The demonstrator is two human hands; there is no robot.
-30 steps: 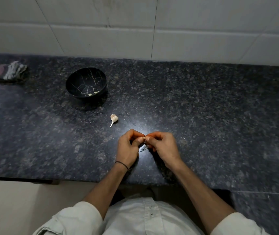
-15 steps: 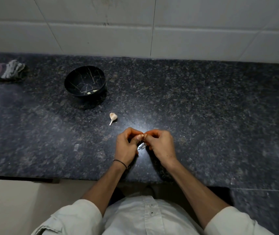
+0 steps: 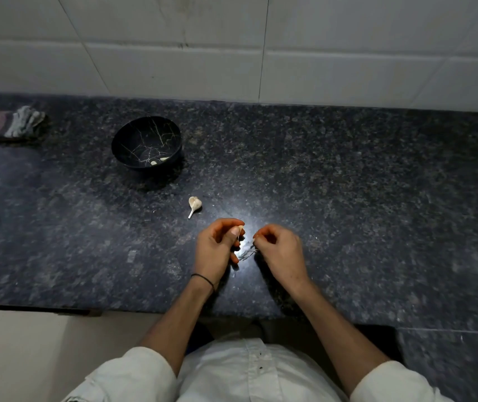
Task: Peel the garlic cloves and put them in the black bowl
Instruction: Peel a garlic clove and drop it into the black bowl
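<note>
Our hands (image 3: 217,250) are a little apart above the near edge of the worktop (image 3: 348,198), about midway along it. We hold a garlic clove (image 3: 241,228) pinched between thumb and forefinger of the left one; only its pale, smooth tip shows past the thumbnail. The right hand (image 3: 279,253) is blurred, its fingers curled, and it seems to pinch a thin shred of papery skin (image 3: 248,253) that trails toward the left hand.

We see the black bowl (image 3: 133,132) well apart from both hands, toward the far edge and left of centre, its inside veined with pale lines. Two peeled cloves (image 3: 159,161) lie on its bottom, small and cream-coloured. Between the bowl and our left hand, a garlic piece with a thin stalk (image 3: 194,203) rests on the dark speckled stone, nearer the hand.

Near the far-left corner lies a crumpled cloth (image 3: 18,126). White tiles (image 3: 319,53) rise behind the far edge. A black band (image 3: 203,278) circles our left wrist, and white sleeves (image 3: 133,375) cover our upper arms.
</note>
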